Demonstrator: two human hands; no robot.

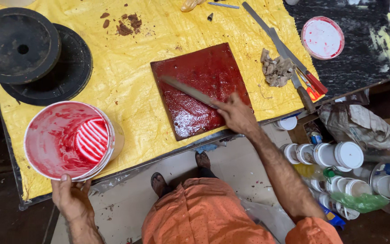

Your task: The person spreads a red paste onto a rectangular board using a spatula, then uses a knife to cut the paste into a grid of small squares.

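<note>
Black discs (19, 45), crumpled rag (276, 70)

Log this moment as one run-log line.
left hand: grips tilted red-stained bucket rim | right hand: holds long knife on red-coated slab | surface: yellow sheet

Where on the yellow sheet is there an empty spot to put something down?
Bare yellow sheet lies between the black discs and the red slab, and between bucket and slab. The right edge is crowded with knives and a crumpled rag.
</note>
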